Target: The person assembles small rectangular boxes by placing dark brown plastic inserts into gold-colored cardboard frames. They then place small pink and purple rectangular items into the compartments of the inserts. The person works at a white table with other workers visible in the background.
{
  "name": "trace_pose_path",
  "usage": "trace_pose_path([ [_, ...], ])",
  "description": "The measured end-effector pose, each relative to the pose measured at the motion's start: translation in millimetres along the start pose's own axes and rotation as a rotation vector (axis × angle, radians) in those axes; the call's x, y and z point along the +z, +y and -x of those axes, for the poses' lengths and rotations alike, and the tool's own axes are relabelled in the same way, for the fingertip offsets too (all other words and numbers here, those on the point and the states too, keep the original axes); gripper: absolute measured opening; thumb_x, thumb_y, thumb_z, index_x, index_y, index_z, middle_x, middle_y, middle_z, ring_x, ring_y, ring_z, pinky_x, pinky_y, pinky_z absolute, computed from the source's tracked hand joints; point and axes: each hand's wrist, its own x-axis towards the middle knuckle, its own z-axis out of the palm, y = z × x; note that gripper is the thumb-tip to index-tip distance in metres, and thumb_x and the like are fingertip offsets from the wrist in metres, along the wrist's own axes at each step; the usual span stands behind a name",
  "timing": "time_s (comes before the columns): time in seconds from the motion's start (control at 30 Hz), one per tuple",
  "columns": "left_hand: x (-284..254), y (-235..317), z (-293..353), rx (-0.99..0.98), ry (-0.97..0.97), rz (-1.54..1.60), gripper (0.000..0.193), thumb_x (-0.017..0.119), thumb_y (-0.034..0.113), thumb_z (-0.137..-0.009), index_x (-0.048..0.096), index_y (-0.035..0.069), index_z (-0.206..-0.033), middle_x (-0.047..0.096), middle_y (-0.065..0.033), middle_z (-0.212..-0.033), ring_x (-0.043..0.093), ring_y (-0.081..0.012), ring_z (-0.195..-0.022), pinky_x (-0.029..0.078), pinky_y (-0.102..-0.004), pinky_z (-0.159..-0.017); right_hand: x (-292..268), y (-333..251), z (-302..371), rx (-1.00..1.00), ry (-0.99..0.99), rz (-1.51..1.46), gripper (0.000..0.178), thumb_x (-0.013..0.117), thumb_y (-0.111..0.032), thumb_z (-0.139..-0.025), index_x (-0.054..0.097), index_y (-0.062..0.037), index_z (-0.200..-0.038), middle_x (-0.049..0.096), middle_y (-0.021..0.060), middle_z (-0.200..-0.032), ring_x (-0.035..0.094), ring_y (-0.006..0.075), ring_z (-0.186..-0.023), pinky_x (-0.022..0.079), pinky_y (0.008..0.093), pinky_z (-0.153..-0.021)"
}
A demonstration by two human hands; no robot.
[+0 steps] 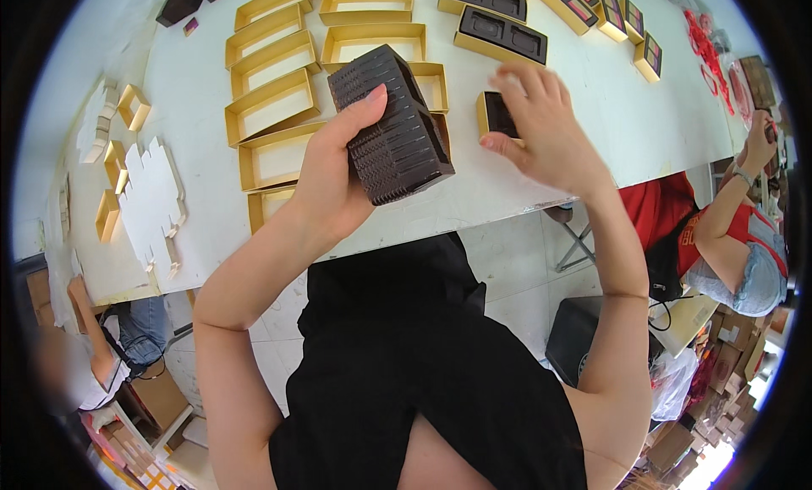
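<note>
Stack of black trays (393, 135) is gripped in left hand (328, 175), above gold boxes (271, 105) on white table (596, 97); right hand (550, 135) held loosely spread at black-lined box (497, 114), contact cannot be told

Left grip (330, 166) closed, thumb (367, 108) extended; right grip (545, 126) palm-down, fingers (533, 81) loosely spread, elbows (225, 317) bent.
</note>
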Motion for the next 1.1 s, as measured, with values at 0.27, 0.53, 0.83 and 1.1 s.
trace_pose_path([
  [0.27, 0.1, 9.2, 30.9, 0.018, -0.054, 0.138, 0.045, 0.053, 0.036, -0.098, 0.049, 0.002, -0.127, 0.062, -0.019, -0.118, 0.062, -0.0281, -0.111, 0.051, -0.0436, -0.096, 37.9, 57.0, -80.2, -0.158, 0.029, 0.228, 0.023, 0.071, -0.019, -0.084, 0.073, -0.0198, -0.107, 0.058, 0.0072, -0.117, 0.053, 0.0281, -0.109, 0.047, 0.0404, -0.092],
  [0.53, -9.8, -0.1, 42.9, 0.062, -0.101, 0.185, 0.064, 0.047, 0.046, -0.098, 0.036, -0.001, -0.141, 0.04, -0.0369, -0.141, 0.043, -0.0462, -0.133, 0.037, -0.055, -0.111, 28.5, 61.8, -69.2, -0.099, 0.059, -0.045, 0.015, 0.074, -0.021, -0.082, 0.072, -0.0137, -0.095, 0.058, 0.0047, -0.123, 0.05, 0.0294, -0.115, 0.037, 0.042, -0.102],
  [0.83, -22.4, -6.2, 34.7, 0.132, -0.083, 0.193, 0.063, 0.047, 0.045, -0.098, 0.036, 0.001, -0.142, 0.039, -0.0373, -0.141, 0.042, -0.0487, -0.133, 0.036, -0.0565, -0.111, 35.8, 68.1, -68.6, -0.205, 0.078, -0.142, 0.011, 0.073, -0.018, -0.083, 0.072, -0.0106, -0.091, 0.06, 0.0109, -0.113, 0.055, 0.0296, -0.108, 0.043, 0.0412, -0.096],
  [1.1, -22.9, 2.1, 44.3, 0.188, -0.091, 0.199, 0.06, 0.047, 0.042, -0.098, 0.037, 0.0, -0.141, 0.045, -0.0339, -0.137, 0.046, -0.0437, -0.131, 0.042, -0.0529, -0.107, 5.3, 86.5, -86.6, 0.027, 0.117, -0.283, 0.025, 0.069, -0.021, -0.088, 0.071, -0.0067, -0.108, 0.064, 0.011, -0.114, 0.063, 0.0232, -0.101, 0.051, 0.0338, -0.087],
])
